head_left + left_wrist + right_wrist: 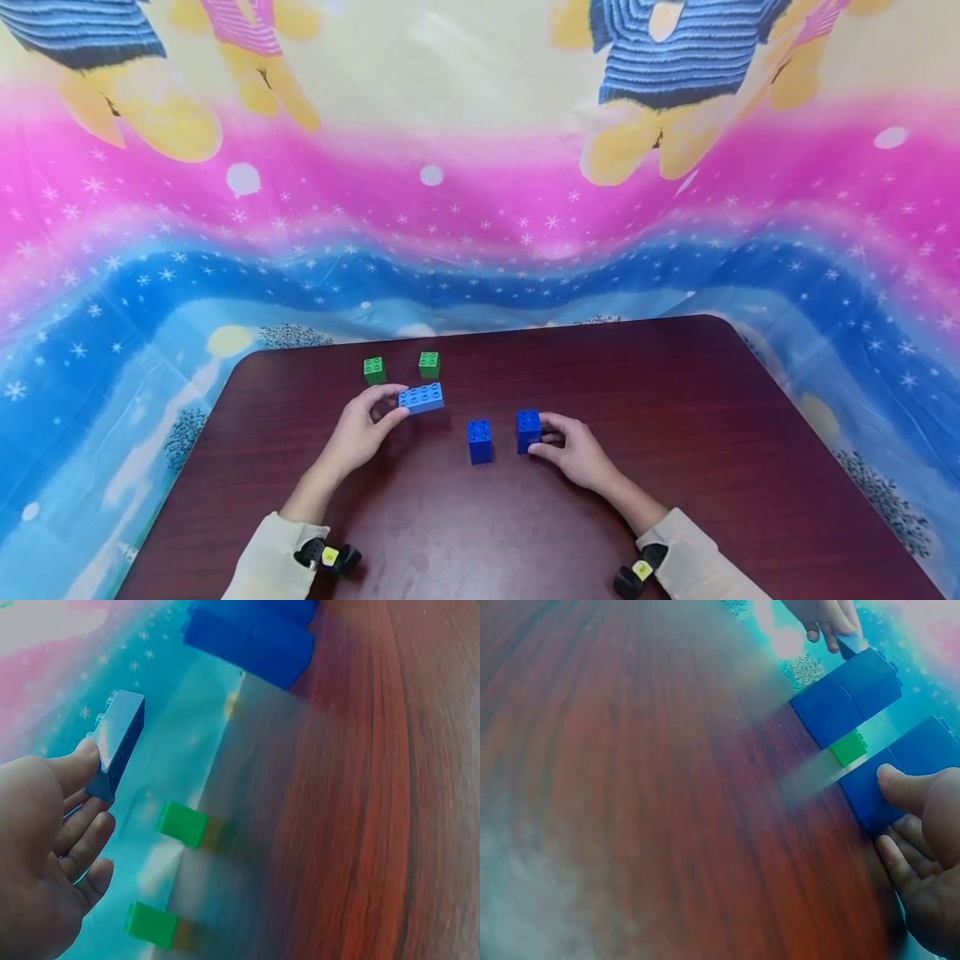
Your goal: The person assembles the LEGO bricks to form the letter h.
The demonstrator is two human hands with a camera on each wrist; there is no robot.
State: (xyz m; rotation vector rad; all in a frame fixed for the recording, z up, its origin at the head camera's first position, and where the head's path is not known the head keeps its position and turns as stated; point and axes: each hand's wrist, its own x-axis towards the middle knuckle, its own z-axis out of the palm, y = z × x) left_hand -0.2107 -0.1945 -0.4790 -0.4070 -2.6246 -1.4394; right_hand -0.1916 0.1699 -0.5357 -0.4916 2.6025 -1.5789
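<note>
My left hand (pixel 358 429) pinches a light blue toy brick (pixel 422 399) by one end. In the left wrist view that brick (pixel 120 742) is held up off the table, its studs facing away to the left. My right hand (pixel 573 450) grips a dark blue stack of two bricks (pixel 528 432), thumb on the near side. This stack (pixel 877 787) stands upright on the table in the right wrist view. A second dark blue stack (pixel 480 442) stands just to its left, apart from it and touched by neither hand.
Two green bricks (pixel 429 365) (pixel 374 370) stand apart behind my left hand, near the far edge of the dark wooden table (pixel 675 375). A patterned cloth (pixel 480 208) hangs behind the table and around its sides.
</note>
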